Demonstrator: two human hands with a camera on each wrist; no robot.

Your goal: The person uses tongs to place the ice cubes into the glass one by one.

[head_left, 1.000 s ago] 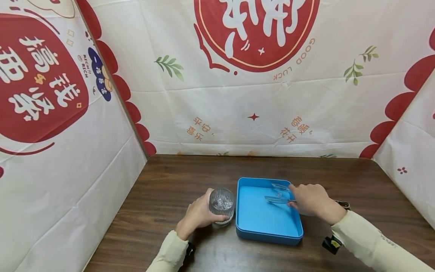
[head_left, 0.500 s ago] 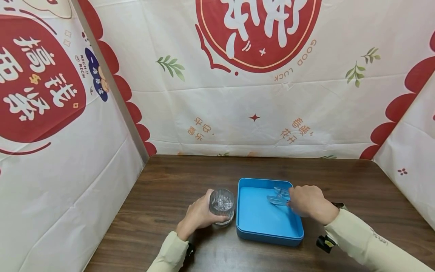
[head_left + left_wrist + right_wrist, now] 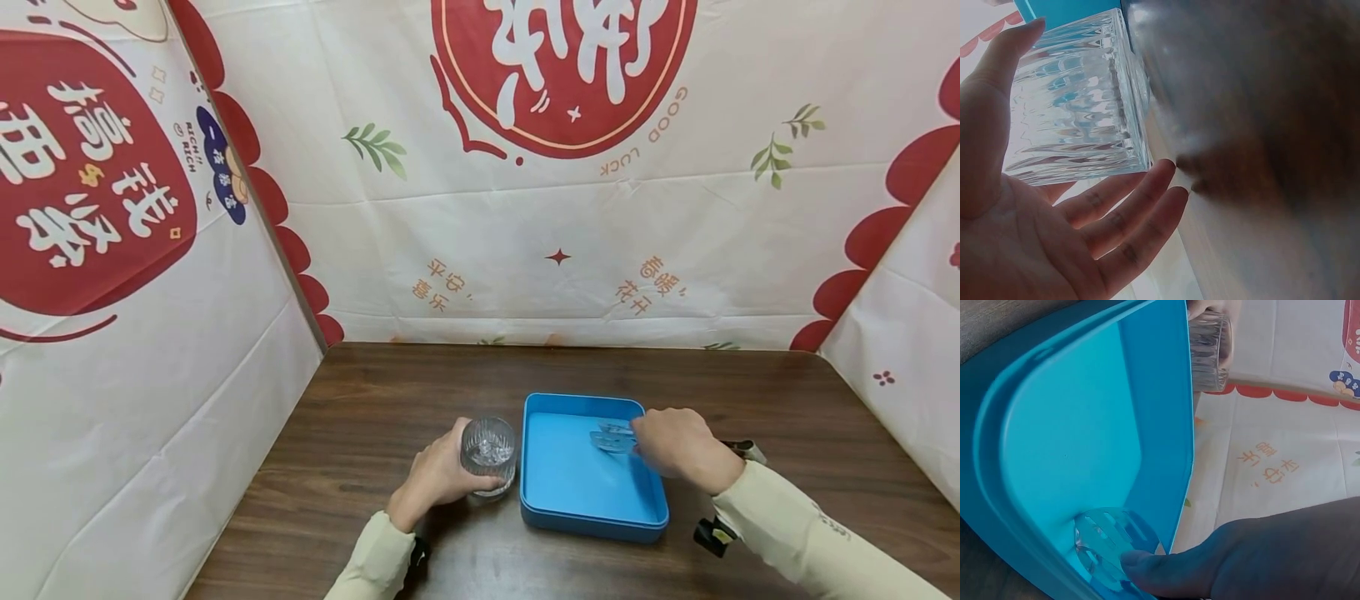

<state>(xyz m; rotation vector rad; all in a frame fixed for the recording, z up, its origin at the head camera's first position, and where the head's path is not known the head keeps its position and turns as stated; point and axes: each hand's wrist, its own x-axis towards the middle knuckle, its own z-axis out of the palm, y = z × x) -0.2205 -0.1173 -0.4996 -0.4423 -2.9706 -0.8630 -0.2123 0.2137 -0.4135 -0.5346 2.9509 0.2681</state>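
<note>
My left hand (image 3: pixel 438 471) holds a clear ribbed drinking glass (image 3: pixel 489 457) upright, close to the left side of a blue tray (image 3: pixel 585 518). In the left wrist view the thumb lies along one side of the glass (image 3: pixel 1072 106), and some fingers are spread below it. Clear bits show inside the glass, too unclear to name. Over the tray's right side my right hand (image 3: pixel 678 446) grips clear tongs (image 3: pixel 613 438), with slotted tips close together near the tray floor. The right thumb presses on the tongs (image 3: pixel 1107 531). A small clear lump seems to be at the tips; its kind is unclear.
The tray stands on a dark brown wooden table (image 3: pixel 405 392). Behind the table hangs a white printed cloth (image 3: pixel 487 242), and another cloth (image 3: pixel 217 375) closes off the left side. The tray's raised walls surround the tong tips.
The tong tips stood apart one second ago and have come together. My right hand has shifted slightly left. The left hand and glass have stayed in place.
</note>
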